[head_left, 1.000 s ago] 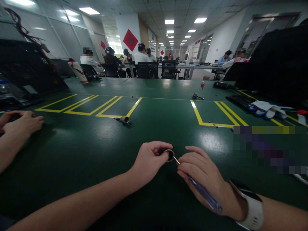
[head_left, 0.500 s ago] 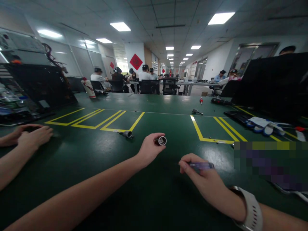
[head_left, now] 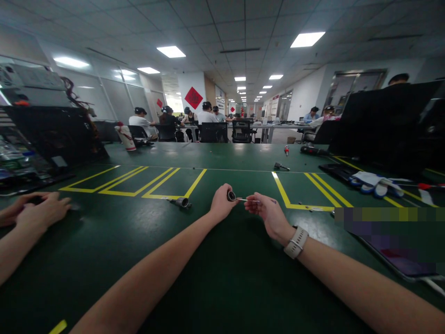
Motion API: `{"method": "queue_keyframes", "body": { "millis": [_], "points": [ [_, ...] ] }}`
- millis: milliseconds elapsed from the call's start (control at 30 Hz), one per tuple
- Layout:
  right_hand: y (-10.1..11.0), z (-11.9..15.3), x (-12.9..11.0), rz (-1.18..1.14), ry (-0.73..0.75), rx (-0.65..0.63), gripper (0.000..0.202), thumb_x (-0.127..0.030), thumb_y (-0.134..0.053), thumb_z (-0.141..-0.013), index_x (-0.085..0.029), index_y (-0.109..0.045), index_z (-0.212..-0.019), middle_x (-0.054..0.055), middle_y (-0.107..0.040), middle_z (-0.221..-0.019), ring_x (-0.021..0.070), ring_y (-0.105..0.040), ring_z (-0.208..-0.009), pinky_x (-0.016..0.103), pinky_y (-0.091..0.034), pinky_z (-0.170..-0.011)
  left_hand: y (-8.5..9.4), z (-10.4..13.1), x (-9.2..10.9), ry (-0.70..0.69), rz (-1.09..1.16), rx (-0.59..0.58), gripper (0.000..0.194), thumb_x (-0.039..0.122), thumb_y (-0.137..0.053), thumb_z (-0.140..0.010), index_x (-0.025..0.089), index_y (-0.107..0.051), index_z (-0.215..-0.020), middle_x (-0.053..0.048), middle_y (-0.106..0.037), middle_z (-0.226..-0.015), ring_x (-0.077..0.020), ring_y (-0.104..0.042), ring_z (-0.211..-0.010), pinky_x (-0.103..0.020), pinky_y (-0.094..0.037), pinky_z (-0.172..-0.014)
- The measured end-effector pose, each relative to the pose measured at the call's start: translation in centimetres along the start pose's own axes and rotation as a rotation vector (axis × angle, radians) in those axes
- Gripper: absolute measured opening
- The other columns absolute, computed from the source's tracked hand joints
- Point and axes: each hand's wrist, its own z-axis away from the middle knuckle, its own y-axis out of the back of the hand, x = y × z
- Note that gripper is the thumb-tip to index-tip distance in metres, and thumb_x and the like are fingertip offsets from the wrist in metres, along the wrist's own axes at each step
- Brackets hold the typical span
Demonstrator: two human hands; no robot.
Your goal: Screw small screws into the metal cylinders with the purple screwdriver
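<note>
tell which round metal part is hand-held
The metal part in the left hand; the nearer loose part and the farther loose part lie on the table.

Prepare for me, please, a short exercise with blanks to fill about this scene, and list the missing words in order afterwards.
1. The camera wearer's left hand holds a hollow metal part, while a thin tool is held in the ____.
2. The tape lines on the green table are mostly ____.
3. The gloves are white and ____.
4. The large diamond-shaped sign in the background is ____.

Missing words: right hand; yellow; blue; red.
</note>
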Motion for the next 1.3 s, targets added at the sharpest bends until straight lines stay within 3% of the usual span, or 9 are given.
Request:
{"method": "queue_keyframes", "body": {
  "millis": [100, 433, 633, 833, 1067, 1300],
  "points": [
    [0.6, -0.1, 0.5, -0.062, -0.012, 0.005, 0.026, -0.04, -0.058, -0.074, -0.015, -0.067, -0.073, 0.006, -0.067, -0.072, 0.0165, -0.061, -0.069, 0.032, -0.045, -0.069, -0.3, 0.0, -0.3, 0.029, 0.087, -0.049, 0.025, 0.027, -0.069, -0.067, 0.017, -0.049, -0.078, 0.004, -0.051, -0.068, -0.0122, -0.047, -0.061, -0.023, -0.035, -0.055],
    [0.2, 1.0, 0.5, -0.057, 0.093, -0.079, 0.008, -0.027, -0.061, -0.072, -0.018, -0.062, -0.072, 0.003, -0.068, -0.072, 0.017, -0.062, -0.071, 0.034, -0.045, -0.072, -0.1, 0.5, -0.9, -0.088, 0.112, -0.097, 0.019, 0.025, -0.065, -0.069, 0.016, -0.05, -0.062, 0.005, -0.049, -0.061, -0.0111, -0.045, -0.058, -0.023, -0.033, -0.055],
    [0.2, 1.7, 0.8, 0.335, 0.243, -0.172, 0.015, -0.031, -0.056, -0.08, -0.018, -0.063, -0.085, 0.004, -0.066, -0.087, 0.0183, -0.06, -0.085, 0.035, -0.045, -0.078, 0.2, 0.8, -0.4, -0.178, 0.11, -0.135, 0.014, 0.02, -0.06, -0.072, 0.017, -0.049, -0.063, 0.004, -0.047, -0.062, -0.0109, -0.045, -0.059, -0.023, -0.034, -0.055],
    [-0.4, 2.6, 0.2, 0.583, 0.35, -0.092, 0.013, -0.028, -0.054, -0.08, -0.02, -0.064, -0.079, 0.003, -0.065, -0.081, 0.0182, -0.058, -0.077, 0.033, -0.043, -0.071, 0.4, 1.1, 0.3, -0.282, -0.065, -0.148, 0.01, 0.016, -0.058, -0.073, 0.017, -0.051, -0.065, 0.002, -0.05, -0.067, -0.0133, -0.048, -0.064, -0.025, -0.035, -0.058],
    [-0.1, 1.9, 0.1, 0.227, 0.124, -0.063, 0.011, -0.027, -0.062, -0.07, -0.017, -0.065, -0.067, 0.005, -0.067, -0.072, 0.0193, -0.06, -0.072, 0.036, -0.043, -0.072, 0.5, 1.3, 0.3, -0.387, -0.098, -0.171, 0.01, 0.012, -0.054, -0.073, 0.017, -0.051, -0.065, 0.001, -0.049, -0.067, -0.0137, -0.047, -0.065, -0.026, -0.034, -0.061],
    [0.6, 1.0, 0.6, 0.037, 0.006, -0.075, 0.016, -0.032, -0.06, -0.071, -0.016, -0.062, -0.072, 0.007, -0.069, -0.076, 0.0196, -0.064, -0.073, 0.036, -0.047, -0.071, 0.2, 0.9, -0.2, -0.314, 0.107, -0.183, 0.012, 0.016, -0.056, -0.073, 0.017, -0.047, -0.064, 0.003, -0.045, -0.065, -0.0115, -0.045, -0.062, -0.024, -0.037, -0.06]
  ]
}}
